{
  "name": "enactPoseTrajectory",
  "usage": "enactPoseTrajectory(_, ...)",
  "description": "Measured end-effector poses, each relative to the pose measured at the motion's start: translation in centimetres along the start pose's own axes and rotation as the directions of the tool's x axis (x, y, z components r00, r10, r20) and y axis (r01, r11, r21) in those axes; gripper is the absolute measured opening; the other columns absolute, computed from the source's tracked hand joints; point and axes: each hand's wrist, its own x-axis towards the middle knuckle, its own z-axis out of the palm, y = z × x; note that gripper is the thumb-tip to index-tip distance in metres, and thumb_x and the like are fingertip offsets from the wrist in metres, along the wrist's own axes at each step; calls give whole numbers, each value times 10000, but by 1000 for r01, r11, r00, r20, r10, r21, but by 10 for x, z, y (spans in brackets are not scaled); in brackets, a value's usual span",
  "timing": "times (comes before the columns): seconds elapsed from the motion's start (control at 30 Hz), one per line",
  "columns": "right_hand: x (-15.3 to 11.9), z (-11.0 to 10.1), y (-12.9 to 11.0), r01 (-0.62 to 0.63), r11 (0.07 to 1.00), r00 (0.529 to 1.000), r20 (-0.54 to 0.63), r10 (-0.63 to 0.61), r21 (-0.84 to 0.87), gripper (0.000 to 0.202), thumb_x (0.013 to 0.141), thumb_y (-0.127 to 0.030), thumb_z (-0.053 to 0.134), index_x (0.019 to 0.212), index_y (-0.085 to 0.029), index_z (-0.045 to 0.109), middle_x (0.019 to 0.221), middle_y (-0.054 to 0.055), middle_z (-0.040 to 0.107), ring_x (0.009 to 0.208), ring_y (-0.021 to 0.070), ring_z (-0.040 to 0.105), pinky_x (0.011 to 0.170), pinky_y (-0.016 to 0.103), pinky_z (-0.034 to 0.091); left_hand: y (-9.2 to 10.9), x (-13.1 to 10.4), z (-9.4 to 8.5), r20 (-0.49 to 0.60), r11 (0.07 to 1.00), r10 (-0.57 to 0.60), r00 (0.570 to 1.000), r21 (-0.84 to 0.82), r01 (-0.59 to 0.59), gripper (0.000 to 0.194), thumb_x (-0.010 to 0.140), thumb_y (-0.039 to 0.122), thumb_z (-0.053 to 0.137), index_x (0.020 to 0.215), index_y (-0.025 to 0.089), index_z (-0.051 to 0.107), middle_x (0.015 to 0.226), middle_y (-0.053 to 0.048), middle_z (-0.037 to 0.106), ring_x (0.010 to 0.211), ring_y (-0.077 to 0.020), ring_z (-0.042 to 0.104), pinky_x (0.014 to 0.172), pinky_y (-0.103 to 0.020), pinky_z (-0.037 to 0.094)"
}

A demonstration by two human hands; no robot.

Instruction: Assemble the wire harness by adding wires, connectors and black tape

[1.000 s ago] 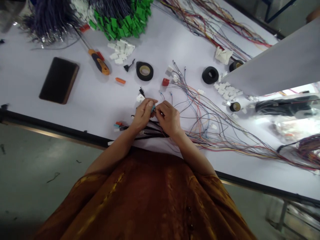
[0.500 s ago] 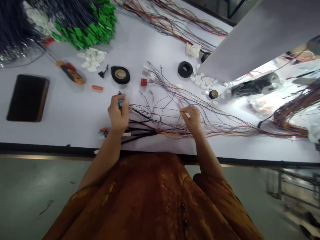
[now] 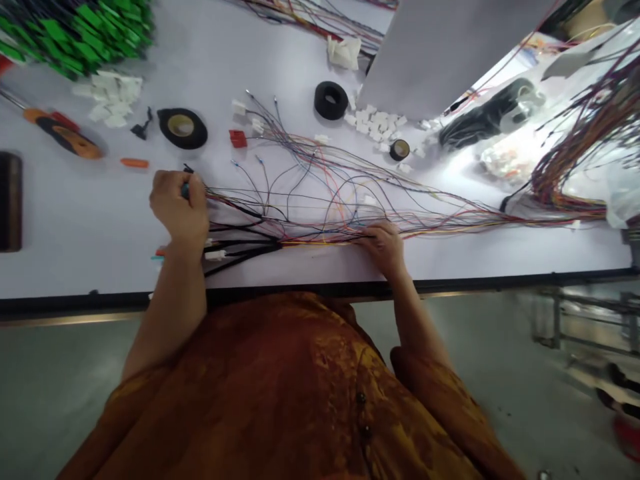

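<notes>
My left hand [image 3: 180, 207] is closed around a small blue connector [image 3: 185, 191], mostly covered by the fingers. Thin wires run from it to the right, toward the wiring harness [image 3: 320, 243]. Over the harness's main bundle, my right hand [image 3: 385, 245] has its fingers curled round the wires near the table's front edge. Black-sleeved branches [image 3: 245, 252] fan out from the bundle toward my left wrist, one ending by a white connector [image 3: 216, 255]. Loose wires with terminals and a red connector [image 3: 238, 139] lie behind the bundle.
Black tape rolls [image 3: 183, 128] [image 3: 331, 101] [image 3: 399, 150] lie at the back. To the left are a screwdriver [image 3: 70, 137], a dark case [image 3: 10, 200], white connectors [image 3: 113, 97] and a green connector pile [image 3: 95, 37]. A grey panel [image 3: 435, 60] stands back right; brown wires [image 3: 570, 160] lie beyond.
The view has shifted right, so the table items appear further left. My right hand has gone from pinching a thin wire to the main bundle. My left hand still holds the blue connector.
</notes>
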Motion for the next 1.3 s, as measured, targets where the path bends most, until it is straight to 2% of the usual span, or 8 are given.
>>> enactPoseTrajectory(0.07, 0, 9, -2, -41, 999, 996, 78, 41, 4, 143, 871, -343, 698, 957, -232, 724, 976, 68, 707, 948, 228, 622, 881, 399, 487, 0, 1, 1, 12, 1000, -17, 1000, 16, 17, 200, 957, 314, 508, 832, 171, 572, 849, -53, 525, 940, -221, 501, 962, -403, 409)
enactPoseTrajectory(0.2, 1, 18, -6, -146, 987, 989, 47, 143, 61, 123, 884, -294, 667, 796, -222, 714, 839, 49, 686, 861, 210, 602, 828, 372, 479, 6, 2, 2, -2, 997, -62, 998, 56, 62, 154, 946, 292, 515, 867, 173, 573, 877, -58, 498, 959, -240, 487, 992, -442, 392)
enactPoseTrajectory(0.3, 3, 14, -8, -191, 978, 981, 43, 188, 85, 135, 887, -274, 648, 794, -215, 726, 836, 48, 685, 843, 200, 604, 807, 358, 474, 13, 1, 2, -8, 987, -124, 992, 101, 124, 155, 948, 280, 501, 949, 164, 604, 954, -80, 533, 997, -250, 497, 1021, -457, 380)
enactPoseTrajectory(0.5, 21, 19, -21, -158, 986, 978, 146, 148, 59, 113, 879, -255, 651, 873, -211, 756, 897, 63, 685, 906, 211, 600, 868, 369, 459, 20, 2, -2, 64, 977, -180, 982, 129, 171, 152, 958, 279, 502, 1000, 178, 608, 1050, -93, 550, 1065, -261, 496, 1026, -460, 363)
enactPoseTrajectory(0.77, 23, 27, -32, -239, 947, 971, 80, 227, 215, 106, 847, -236, 637, 754, -189, 660, 802, 25, 606, 745, 158, 567, 692, 301, 441, 21, -2, -1, 45, 974, -223, 974, 52, 220, 206, 956, 256, 522, 1113, 160, 617, 1187, -108, 531, 1073, -265, 508, 998, -468, 352)
enactPoseTrajectory(0.9, 23, 31, -38, -293, 936, 956, 48, 290, 195, 95, 826, -206, 607, 777, -194, 687, 759, 14, 612, 718, 154, 558, 685, 299, 429, 20, -2, 0, 46, 966, -254, 966, 49, 252, 237, 963, 279, 520, 1133, 154, 628, 1170, -103, 529, 1052, -261, 511, 976, -468, 358)
enactPoseTrajectory(1.03, 28, 36, -42, -342, 922, 938, 15, 345, 181, 129, 826, -236, 619, 749, -202, 716, 731, 15, 615, 705, 156, 559, 677, 308, 424, 17, -2, -1, 50, 975, -219, 974, -14, 220, 205, 957, 247, 526, 1115, 165, 627, 1121, -89, 511, 1074, -259, 490, 1006, -462, 332)
enactPoseTrajectory(1.3, 32, 29, -41, -389, 892, 917, 4, 399, 231, 94, 746, -237, 623, 703, -189, 692, 760, 26, 611, 680, 148, 531, 658, 310, 417, 18, -3, -1, 43, 975, -214, 976, -48, 216, 165, 942, 223, 545, 1073, 170, 630, 1085, -91, 489, 976, -243, 480, 978, -481, 349)
